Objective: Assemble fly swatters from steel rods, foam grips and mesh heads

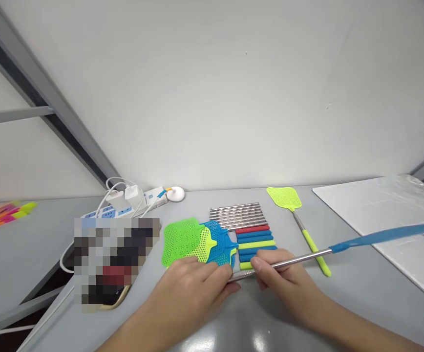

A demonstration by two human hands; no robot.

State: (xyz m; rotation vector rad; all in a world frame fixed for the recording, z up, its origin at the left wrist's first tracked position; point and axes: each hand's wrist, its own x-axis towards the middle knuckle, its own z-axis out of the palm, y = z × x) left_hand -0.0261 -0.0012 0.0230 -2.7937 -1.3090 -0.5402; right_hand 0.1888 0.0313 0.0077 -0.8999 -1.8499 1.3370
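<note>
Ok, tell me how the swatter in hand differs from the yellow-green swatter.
Pose: the swatter in hand is gripped by the left hand and right hand; the yellow-green swatter lies on the table.
Colour: the swatter in hand has a blue head; the yellow-green swatter's is yellow-green.
View: the swatter in hand shows its head nearly edge-on; the yellow-green swatter shows its broad face.
Shared: metal shafts.

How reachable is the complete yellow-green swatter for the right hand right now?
Probably reachable, yes: the yellow-green swatter lies close beyond the right hand, but that hand is gripping a metal rod, which crosses the handle in view.
</note>
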